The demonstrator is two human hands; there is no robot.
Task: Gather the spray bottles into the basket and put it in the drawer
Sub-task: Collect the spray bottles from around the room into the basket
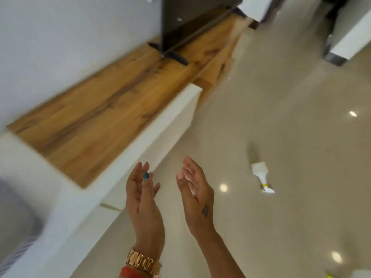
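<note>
A white spray bottle [261, 175] with a yellow collar lies on its side on the pale floor, to the right of my hands. A second white and yellow object [353, 274] shows at the bottom right corner, mostly cut off. My left hand [141, 197] and my right hand [195, 193] are raised side by side, palms facing each other, fingers apart, holding nothing. Both hover above the floor beside the low white cabinet [140, 153]. A wooden drawer [216, 71] stands pulled out further along the cabinet. No basket is in view.
The cabinet has a wooden top [96, 109] with a dark TV [192, 21] standing on it against the white wall. White furniture [353, 35] stands at the top right. A grey striped object [14, 227] sits at the left edge. The frame is blurred.
</note>
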